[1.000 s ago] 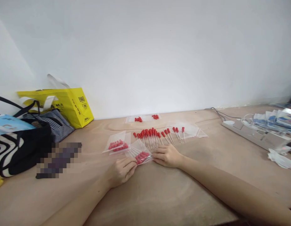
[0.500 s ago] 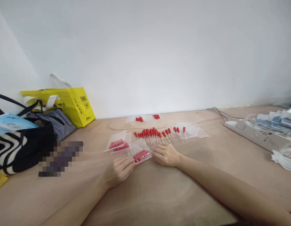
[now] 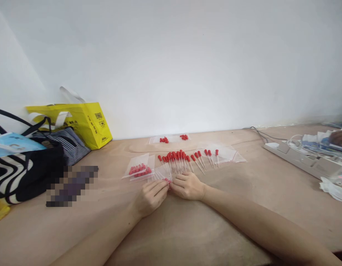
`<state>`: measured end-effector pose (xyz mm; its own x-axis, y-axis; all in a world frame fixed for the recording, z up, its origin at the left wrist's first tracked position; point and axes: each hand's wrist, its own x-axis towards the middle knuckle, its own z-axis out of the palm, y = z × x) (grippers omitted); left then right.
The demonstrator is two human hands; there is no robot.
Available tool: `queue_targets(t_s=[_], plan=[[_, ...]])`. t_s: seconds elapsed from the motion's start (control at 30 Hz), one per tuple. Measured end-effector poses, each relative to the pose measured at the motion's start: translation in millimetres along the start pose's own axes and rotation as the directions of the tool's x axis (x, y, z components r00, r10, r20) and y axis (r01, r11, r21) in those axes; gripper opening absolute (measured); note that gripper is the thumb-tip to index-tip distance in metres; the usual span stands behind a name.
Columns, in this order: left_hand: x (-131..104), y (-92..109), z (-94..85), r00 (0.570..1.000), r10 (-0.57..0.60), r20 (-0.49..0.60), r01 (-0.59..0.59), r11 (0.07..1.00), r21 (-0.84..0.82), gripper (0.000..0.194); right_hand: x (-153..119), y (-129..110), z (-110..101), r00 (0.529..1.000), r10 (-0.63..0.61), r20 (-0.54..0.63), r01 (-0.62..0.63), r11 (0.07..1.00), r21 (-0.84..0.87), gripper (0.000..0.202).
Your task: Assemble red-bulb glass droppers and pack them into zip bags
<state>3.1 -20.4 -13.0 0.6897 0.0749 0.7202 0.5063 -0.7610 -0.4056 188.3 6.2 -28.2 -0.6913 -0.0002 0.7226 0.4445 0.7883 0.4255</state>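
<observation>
My left hand (image 3: 153, 195) and my right hand (image 3: 189, 186) meet at the near edge of a clear zip bag (image 3: 162, 172) that holds red-topped droppers. Both hands are closed, their fingertips pinching that edge and covering most of the red bulbs. Just left of it lie two overlapping filled zip bags (image 3: 139, 169). Beyond my right hand, a row of loose droppers (image 3: 176, 156) lies fanned out, red bulbs pointing away from me. Several more droppers (image 3: 198, 156) are spread to the right, by some flat clear bags (image 3: 229, 154).
Near the wall lies another clear bag (image 3: 173, 139) with red bulbs at both ends. At left stand a yellow bag (image 3: 90, 127), a striped pouch (image 3: 74, 147) and a black bag (image 3: 29, 173). A power strip (image 3: 298, 162) with cables and crumpled white tissue (image 3: 333, 188) are at right.
My left hand has moved right along the bag's edge, and my right hand slightly left, so they now meet. The red bulbs in that bag have become mostly covered.
</observation>
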Motion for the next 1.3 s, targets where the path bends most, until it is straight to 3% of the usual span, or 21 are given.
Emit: queue_targets(t_s=[0.23, 0.43, 0.53, 0.7, 0.8, 0.87, 0.9, 0.93, 0.97, 1.0, 1.03, 1.07, 1.13, 1.3], plan=[[-1, -3, 0.6, 0.997, 0.079, 0.018, -0.080, 0.991, 0.109, 0.015, -1, 0, 0, 0.999, 0.028, 0.037, -0.029, 0.999, 0.024, 0.021], [-10, -13, -21.7, 0.987, 0.131, 0.092, -0.146, 0.971, 0.191, 0.019, -4, 2, 3, 0.996, 0.088, 0.030, -0.089, 0.995, 0.035, 0.018], [-13, -17, -31.0, 0.991, 0.095, 0.092, -0.114, 0.968, 0.225, 0.015, -4, 2, 4, 0.994, 0.101, 0.028, -0.102, 0.994, 0.027, 0.020], [-15, -19, -31.4, 0.995, 0.020, 0.093, -0.039, 0.978, 0.204, 0.013, -5, 2, 4, 0.993, 0.119, 0.018, -0.119, 0.993, -0.003, 0.026], [-21, -20, -31.7, 0.989, -0.022, 0.143, 0.007, 0.995, 0.104, 0.021, -7, 3, 2, 0.994, 0.107, 0.018, -0.107, 0.994, -0.002, 0.028], [-26, -21, -33.2, 0.976, -0.130, 0.174, 0.130, 0.991, 0.009, 0.029, -9, 5, 1, 0.996, 0.086, 0.035, -0.087, 0.996, 0.017, 0.030], [-28, -21, -33.9, 0.950, -0.236, 0.203, 0.248, 0.968, -0.034, 0.034, -11, 6, -1, 0.996, 0.072, 0.054, -0.073, 0.997, 0.035, 0.031], [-29, -20, -34.2, 0.896, -0.370, 0.247, 0.397, 0.916, -0.067, 0.037, -12, 6, -2, 0.995, 0.057, 0.079, -0.062, 0.996, 0.059, 0.032], [-29, -20, -34.0, 0.803, -0.512, 0.306, 0.559, 0.825, -0.086, 0.038, -13, 6, -4, 0.993, 0.044, 0.109, -0.054, 0.995, 0.090, 0.033], [-28, -19, -33.0, 0.682, -0.633, 0.367, 0.704, 0.703, -0.097, 0.037, -14, 6, -7, 0.989, 0.035, 0.140, -0.053, 0.991, 0.124, 0.033], [-25, -18, -31.1, 0.559, -0.715, 0.420, 0.812, 0.574, -0.105, 0.034, -15, 6, -9, 0.985, 0.033, 0.170, -0.060, 0.986, 0.156, 0.033], [-22, -17, -28.6, 0.464, -0.760, 0.456, 0.877, 0.465, -0.118, 0.030, -16, 5, -12, 0.980, 0.039, 0.197, -0.076, 0.980, 0.182, 0.033], [-15, -15, -22.2, 0.370, -0.799, 0.474, 0.927, 0.350, -0.133, 0.028, -16, 4, -18, 0.971, 0.067, 0.230, -0.117, 0.971, 0.211, 0.031], [1, -9, -9.8, 0.207, -0.792, 0.575, 0.977, 0.194, -0.084, 0.038, -18, 1, -29, 0.961, 0.110, 0.255, -0.175, 0.953, 0.247, 0.026]])
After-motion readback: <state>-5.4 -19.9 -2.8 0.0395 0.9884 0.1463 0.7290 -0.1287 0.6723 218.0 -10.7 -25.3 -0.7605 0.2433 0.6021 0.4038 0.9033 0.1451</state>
